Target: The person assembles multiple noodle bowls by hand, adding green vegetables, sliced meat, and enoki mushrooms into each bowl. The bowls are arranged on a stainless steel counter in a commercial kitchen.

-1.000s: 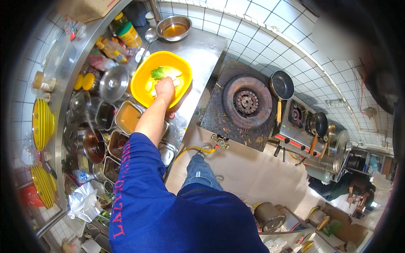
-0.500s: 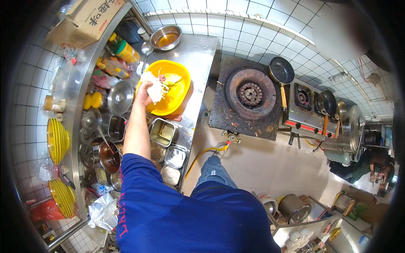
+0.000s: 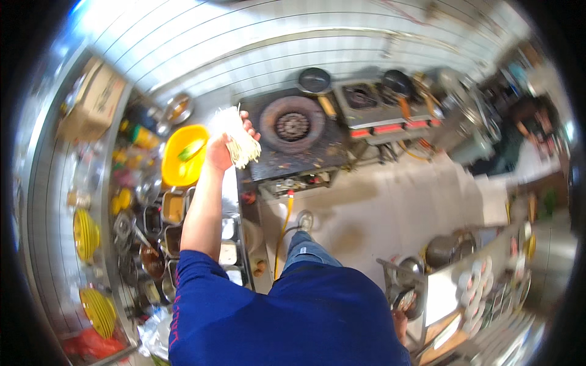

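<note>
Head view, only one available. Left hand (image 3: 223, 149) is clamped around a bundle of pale noodles (image 3: 239, 137), strands hanging from the fist.

Change vs a second ago: then the hand was down in the yellow bowl (image 3: 182, 155) on the steel counter (image 3: 231, 189); half a second ago it was lifting a pale clump off the bowl rim. Now hand and noodles are clear of the bowl, in the air at the left edge of the big round burner (image 3: 292, 125). Judgement: pickup done, load in transit toward the stove side.

Bowl stays on the counter, something green still inside. Seasoning tins (image 3: 174, 207) below it look untouched.

Right hand (image 3: 400, 323) shows only at the lower edge behind the blue shirt; can't tell its grip.
</note>
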`<state>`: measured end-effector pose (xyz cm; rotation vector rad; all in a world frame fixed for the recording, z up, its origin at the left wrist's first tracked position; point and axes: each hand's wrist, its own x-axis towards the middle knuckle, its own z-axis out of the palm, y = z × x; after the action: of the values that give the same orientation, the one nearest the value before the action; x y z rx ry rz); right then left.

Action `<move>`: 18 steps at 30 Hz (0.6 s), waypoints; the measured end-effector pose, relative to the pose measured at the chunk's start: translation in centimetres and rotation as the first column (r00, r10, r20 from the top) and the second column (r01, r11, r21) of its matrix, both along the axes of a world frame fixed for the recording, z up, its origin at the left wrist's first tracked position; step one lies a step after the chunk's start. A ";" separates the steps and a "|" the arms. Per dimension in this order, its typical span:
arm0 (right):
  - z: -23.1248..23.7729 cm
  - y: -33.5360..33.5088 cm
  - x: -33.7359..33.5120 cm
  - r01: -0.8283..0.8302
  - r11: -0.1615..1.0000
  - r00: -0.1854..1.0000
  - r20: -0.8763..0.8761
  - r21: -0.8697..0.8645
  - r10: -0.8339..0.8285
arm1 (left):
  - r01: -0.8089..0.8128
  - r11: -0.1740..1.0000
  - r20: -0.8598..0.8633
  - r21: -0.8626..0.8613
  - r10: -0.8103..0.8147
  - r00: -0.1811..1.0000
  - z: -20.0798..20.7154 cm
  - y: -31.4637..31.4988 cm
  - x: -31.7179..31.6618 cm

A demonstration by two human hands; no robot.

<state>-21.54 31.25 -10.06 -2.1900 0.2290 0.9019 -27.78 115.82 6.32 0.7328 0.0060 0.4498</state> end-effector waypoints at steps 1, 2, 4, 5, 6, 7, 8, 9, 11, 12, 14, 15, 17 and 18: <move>0.5 -1.4 -1.7 0.064 0.997 0.998 0.014 0.050 -0.065 | 0.055 0.997 -0.056 -0.051 -0.058 0.997 0.1 -3.5 2.4; 0.9 -2.9 -3.1 0.093 0.989 0.993 0.055 0.113 -0.100 | 0.129 0.991 -0.058 0.031 -0.127 0.990 -0.1 -7.3 4.9; 0.6 -5.1 -6.2 0.347 0.936 0.935 0.061 0.064 -0.350 | 0.290 0.956 -0.097 0.040 -0.285 0.954 -1.0 -15.2 9.9; 1.1 -6.7 -7.8 0.304 0.952 0.945 0.128 -0.015 -0.300 | 0.384 0.923 -0.094 -0.008 -0.383 0.919 -1.5 -19.5 12.4; 1.8 -8.3 -8.8 0.215 0.964 0.971 0.137 -0.158 -0.195 | 0.440 0.894 -0.120 -0.084 -0.448 0.886 -2.3 -23.8 15.0; 2.1 -8.6 -10.0 0.356 0.929 0.918 0.225 -0.101 -0.327 | 0.512 0.856 -0.100 -0.071 -0.517 0.850 -2.9 -28.3 17.6; 2.9 -9.1 -10.3 0.403 0.911 0.897 0.233 -0.085 -0.375 | 0.592 0.790 -0.078 -0.157 -0.608 0.790 -3.4 -32.7 19.6; 4.4 -9.2 -10.7 0.440 0.887 0.833 0.305 0.142 -0.462 | 0.619 0.766 -0.148 -0.174 -0.641 0.753 -4.2 -37.9 20.9; 8.1 -9.0 -9.8 0.540 0.812 0.741 0.333 0.220 -0.583 | 0.671 0.704 -0.240 -0.231 -0.710 0.662 -5.2 -47.1 22.9; 10.2 -8.3 -8.7 0.553 0.772 0.693 0.341 0.314 -0.635 | 0.712 0.644 -0.233 -0.281 -0.765 0.600 -5.9 -51.6 23.0; 13.6 -7.6 -6.6 0.571 0.727 0.598 0.414 0.380 -0.686 | 0.770 0.465 -0.226 -0.437 -0.885 0.406 -7.0 -60.6 22.8; 15.2 -7.5 -5.4 0.565 0.731 0.557 0.477 0.383 -0.680 | 0.791 0.413 -0.238 -0.451 -0.910 0.340 -7.3 -64.7 22.1; 17.7 -7.6 -3.3 0.562 0.761 0.521 0.576 0.323 -0.630 | 0.852 0.245 -0.204 -0.464 -0.965 0.166 -7.7 -71.7 20.9; 18.5 -8.2 -2.4 0.541 0.794 0.511 0.642 0.277 -0.572 | 0.873 0.134 -0.152 -0.468 -0.986 0.070 -7.8 -74.7 20.4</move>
<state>-23.94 23.05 8.40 -2.0402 0.4951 -0.3251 -7.34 41.16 -1.44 0.4004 0.0016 -1.0742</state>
